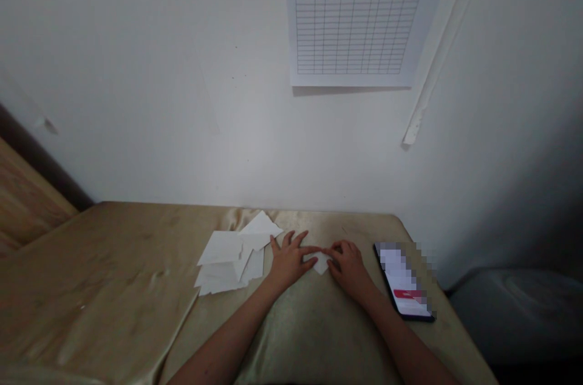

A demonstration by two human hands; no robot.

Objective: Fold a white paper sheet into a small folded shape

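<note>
A small folded piece of white paper (320,263) lies on the cloth-covered table between my two hands, one corner pointing toward me. My left hand (289,259) is at its left side, thumb and index fingertip on the paper, the other fingers spread over the cloth. On the opposite side, my right hand (348,265) has its thumb and index finger at the paper's edge, with the remaining fingers curled. Both index fingertips meet near the paper's far edge and partly hide it. Just left of my left hand is a loose pile of white paper pieces (223,248).
A phone (401,282) with a lit screen lies to the right of my right hand. Shiny beige cloth (136,263) covers the table, which meets a white wall (159,99). A sheet with a printed grid (350,27) hangs there. Wooden furniture (27,197) stands at far left.
</note>
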